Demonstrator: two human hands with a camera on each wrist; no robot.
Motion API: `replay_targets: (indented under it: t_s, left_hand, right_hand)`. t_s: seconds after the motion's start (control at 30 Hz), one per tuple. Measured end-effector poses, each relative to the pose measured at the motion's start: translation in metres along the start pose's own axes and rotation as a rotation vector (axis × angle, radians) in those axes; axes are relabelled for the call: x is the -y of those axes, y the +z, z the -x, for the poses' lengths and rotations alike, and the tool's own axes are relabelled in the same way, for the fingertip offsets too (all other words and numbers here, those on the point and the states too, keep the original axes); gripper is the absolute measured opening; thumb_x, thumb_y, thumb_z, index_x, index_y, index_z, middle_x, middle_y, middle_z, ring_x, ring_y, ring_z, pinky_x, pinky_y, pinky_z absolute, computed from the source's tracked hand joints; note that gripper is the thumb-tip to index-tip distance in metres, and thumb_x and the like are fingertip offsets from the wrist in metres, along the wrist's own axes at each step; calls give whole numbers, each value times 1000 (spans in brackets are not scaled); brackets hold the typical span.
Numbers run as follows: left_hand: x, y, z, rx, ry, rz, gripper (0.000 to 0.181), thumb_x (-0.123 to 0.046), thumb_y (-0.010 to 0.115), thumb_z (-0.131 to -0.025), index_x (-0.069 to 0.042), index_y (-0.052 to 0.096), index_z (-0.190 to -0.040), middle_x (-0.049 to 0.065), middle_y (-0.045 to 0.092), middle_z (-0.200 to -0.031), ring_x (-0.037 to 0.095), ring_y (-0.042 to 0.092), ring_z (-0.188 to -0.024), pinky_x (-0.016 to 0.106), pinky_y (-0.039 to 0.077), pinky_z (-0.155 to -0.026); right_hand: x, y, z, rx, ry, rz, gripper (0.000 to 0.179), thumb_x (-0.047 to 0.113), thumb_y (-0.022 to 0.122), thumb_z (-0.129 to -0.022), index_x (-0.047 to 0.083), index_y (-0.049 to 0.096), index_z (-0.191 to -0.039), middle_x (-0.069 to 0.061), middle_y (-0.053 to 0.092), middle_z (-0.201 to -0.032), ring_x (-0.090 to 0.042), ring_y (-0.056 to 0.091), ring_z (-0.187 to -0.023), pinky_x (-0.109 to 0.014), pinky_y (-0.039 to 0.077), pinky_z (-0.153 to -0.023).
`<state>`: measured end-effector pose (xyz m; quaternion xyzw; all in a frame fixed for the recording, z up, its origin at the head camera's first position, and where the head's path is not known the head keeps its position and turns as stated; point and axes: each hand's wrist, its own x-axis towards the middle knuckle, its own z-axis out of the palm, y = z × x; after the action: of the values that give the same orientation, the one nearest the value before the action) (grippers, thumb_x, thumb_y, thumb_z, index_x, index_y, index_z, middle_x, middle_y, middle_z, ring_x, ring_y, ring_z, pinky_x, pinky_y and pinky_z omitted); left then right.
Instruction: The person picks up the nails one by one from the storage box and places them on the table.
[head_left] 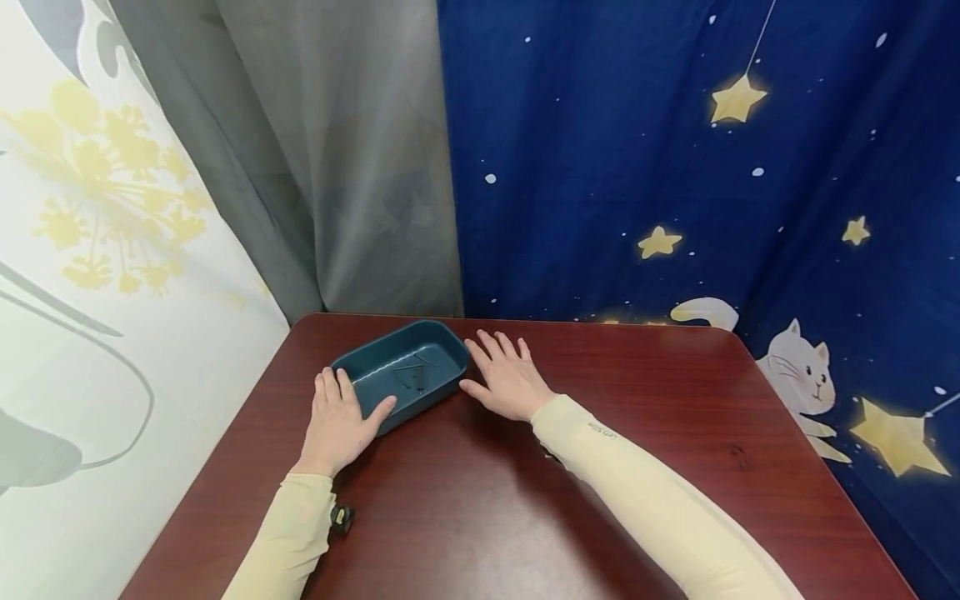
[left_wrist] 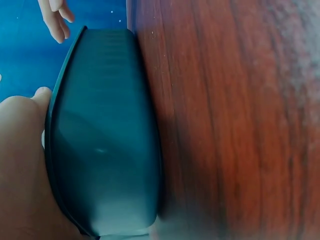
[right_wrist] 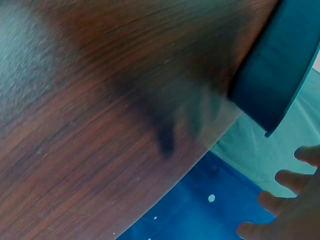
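A dark teal rectangular plastic bin [head_left: 390, 400] lies at a slant on the table, towards its back left. Inside are several thin dark pieces [head_left: 418, 377], some like bent rods, too small to name surely. My left hand [head_left: 337, 425] rests at the bin's left end, its fingers fairly straight along the rim and its thumb stretched over the near side. In the left wrist view the thumb [left_wrist: 42, 95] lies by the rim of the bin [left_wrist: 100, 135]. Beside the right end, my right hand [head_left: 510, 379] hovers with fingers spread, holding nothing; its fingers [right_wrist: 290, 202] appear apart from the bin [right_wrist: 280, 70].
The table [head_left: 480, 517] is reddish-brown wood with rounded back corners. A grey curtain [head_left: 382, 167] and a blue star-patterned curtain [head_left: 585, 167] hang behind it. A white patterned cloth [head_left: 90, 350] hangs along the left side.
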<state>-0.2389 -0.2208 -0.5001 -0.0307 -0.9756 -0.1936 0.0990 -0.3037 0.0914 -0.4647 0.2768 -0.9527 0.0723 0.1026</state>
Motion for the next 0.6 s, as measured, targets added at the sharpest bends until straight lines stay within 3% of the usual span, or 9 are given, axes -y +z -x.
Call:
replay_targets:
  t_s: [0.3, 0.6]
  left_hand:
    - [-7, 5, 1, 36, 64, 14, 115, -78, 40, -92, 13, 8, -155, 32, -3, -163, 51, 1, -148, 61, 14, -117]
    - [-16, 11, 5, 31, 131, 10, 114, -77, 43, -92, 12, 11, -156, 30, 3, -163, 47, 5, -149, 59, 25, -114]
  right_hand:
    - [-8, 3, 3, 23, 43, -33, 76, 66, 39, -99, 21, 30, -160, -7, 23, -165, -37, 24, -148, -65, 19, -114]
    - [-13, 10, 11, 74, 88, -55, 78, 66, 36, -101, 20, 23, -162, -7, 20, -166, -35, 19, -150, -63, 16, -116]
